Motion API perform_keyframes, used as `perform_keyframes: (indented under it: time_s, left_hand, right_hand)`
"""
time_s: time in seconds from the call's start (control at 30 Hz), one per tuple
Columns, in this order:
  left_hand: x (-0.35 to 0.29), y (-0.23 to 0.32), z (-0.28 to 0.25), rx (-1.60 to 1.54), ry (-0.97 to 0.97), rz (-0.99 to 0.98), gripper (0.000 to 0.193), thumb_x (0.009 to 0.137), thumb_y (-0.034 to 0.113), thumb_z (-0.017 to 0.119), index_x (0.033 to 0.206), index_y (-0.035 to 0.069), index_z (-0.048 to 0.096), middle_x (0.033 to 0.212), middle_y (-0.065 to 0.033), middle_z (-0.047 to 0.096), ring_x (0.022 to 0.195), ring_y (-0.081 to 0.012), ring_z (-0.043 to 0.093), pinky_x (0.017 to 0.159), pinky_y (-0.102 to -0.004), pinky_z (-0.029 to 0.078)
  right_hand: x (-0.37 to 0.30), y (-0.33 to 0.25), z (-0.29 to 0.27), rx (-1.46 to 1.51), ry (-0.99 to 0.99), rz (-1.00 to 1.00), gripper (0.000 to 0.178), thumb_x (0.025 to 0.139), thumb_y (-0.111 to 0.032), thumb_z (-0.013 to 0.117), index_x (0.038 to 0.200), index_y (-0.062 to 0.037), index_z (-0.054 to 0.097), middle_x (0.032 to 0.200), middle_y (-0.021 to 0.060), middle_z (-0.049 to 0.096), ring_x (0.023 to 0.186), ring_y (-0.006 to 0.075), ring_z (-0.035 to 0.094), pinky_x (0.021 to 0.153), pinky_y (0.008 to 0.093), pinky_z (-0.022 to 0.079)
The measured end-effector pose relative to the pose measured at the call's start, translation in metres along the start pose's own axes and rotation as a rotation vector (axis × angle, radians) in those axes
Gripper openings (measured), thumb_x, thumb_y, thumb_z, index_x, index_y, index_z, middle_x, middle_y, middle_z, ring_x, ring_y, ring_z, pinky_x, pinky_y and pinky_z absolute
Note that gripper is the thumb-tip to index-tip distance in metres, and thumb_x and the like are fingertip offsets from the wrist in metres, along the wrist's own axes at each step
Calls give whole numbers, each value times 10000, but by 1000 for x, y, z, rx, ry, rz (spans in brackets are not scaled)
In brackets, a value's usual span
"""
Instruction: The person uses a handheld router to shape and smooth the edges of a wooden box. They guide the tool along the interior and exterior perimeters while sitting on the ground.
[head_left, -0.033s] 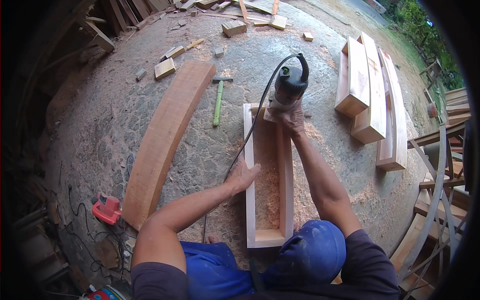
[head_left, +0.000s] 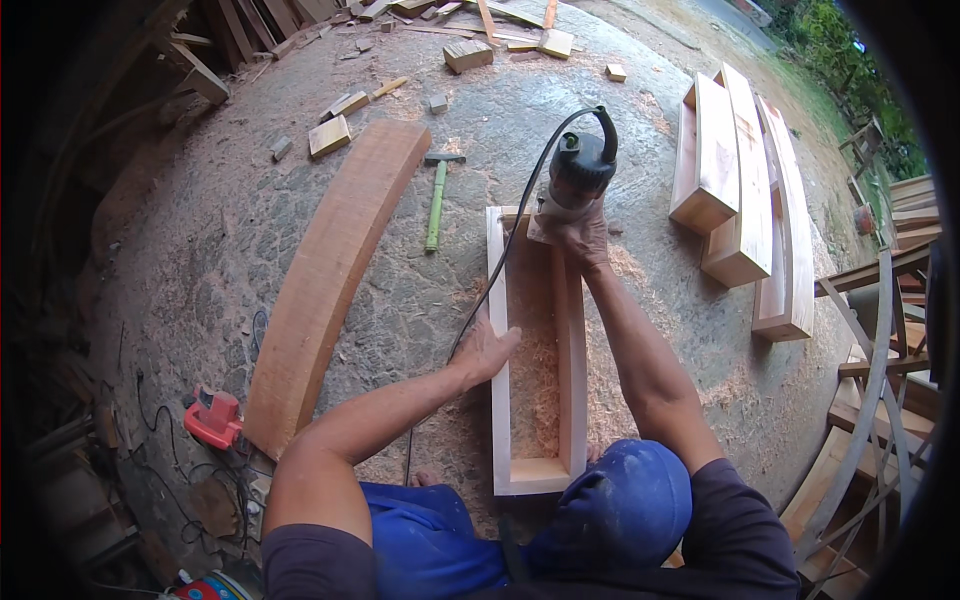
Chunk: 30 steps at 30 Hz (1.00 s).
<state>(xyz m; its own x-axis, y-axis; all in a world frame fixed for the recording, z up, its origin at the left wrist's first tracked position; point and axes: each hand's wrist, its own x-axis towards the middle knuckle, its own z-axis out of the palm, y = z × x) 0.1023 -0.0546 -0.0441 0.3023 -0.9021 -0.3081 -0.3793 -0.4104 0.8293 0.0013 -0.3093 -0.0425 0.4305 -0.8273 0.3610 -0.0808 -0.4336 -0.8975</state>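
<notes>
A long wooden box frame [head_left: 502, 430] with a curved right side lies on the ground in front of me, wood shavings inside it. At its far end stands a black-topped router [head_left: 584, 168], upright on the rim. My right hand [head_left: 585, 242] is closed around the router's lower body; its base is partly hidden by the fingers. Halfway along, my left hand [head_left: 484, 352] grips the frame's left side, thumb over the top edge. The router's black cord [head_left: 521, 222] arcs over the frame and passes down by my left wrist.
Left of the frame lie a curved brown timber [head_left: 340, 280], a green-handled hammer [head_left: 437, 205] and a red power tool [head_left: 213, 418] among cords. Several similar curved box frames [head_left: 738, 190] stand at the right. Wood offcuts [head_left: 468, 56] are scattered at the far side.
</notes>
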Motion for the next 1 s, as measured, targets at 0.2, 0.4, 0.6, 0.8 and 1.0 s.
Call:
perform_keyframes:
  time_s: [0.2,0.4,0.6,0.8,1.0]
  left_hand:
    - [-2,3,0,59,50,-98,932,904,385,656,1578,-111,245,1452,-393,535,1372,-491,545,1199,-474,406]
    - [15,1,8,171,167,-91,925,901,425,622,1586,-92,278,1347,-384,615,1271,-495,614,1145,-507,449]
    - [83,59,-9,106,24,-222,1131,910,502,683,1665,-62,59,1516,-371,499,1393,-491,530,1194,-490,408]
    - [138,46,-66,231,83,380,1256,837,417,857,1683,-5,31,1738,-315,85,1621,-396,187,1297,-441,263]
    - [171,78,-91,387,-209,333,1085,831,331,877,1646,58,215,1610,-263,435,1476,-386,472,1214,-447,399]
  right_hand:
    - [-4,-17,7,76,-19,-13,723,840,-250,866,1364,-114,387,1242,69,673,1107,196,691,929,359,543]
    - [11,-25,13,29,-33,-58,701,827,-247,879,1333,-119,411,1221,78,684,1094,213,701,922,383,548]
    - [32,-25,24,112,-20,-157,719,814,-230,873,1335,-119,390,1212,89,682,1085,195,697,912,368,543]
    - [29,-33,21,168,-95,-48,754,777,-218,892,1329,-120,388,1216,81,664,1085,208,683,927,383,540]
    - [31,-32,22,117,-166,-49,783,756,-217,897,1332,-86,384,1281,107,623,1156,222,642,989,380,508]
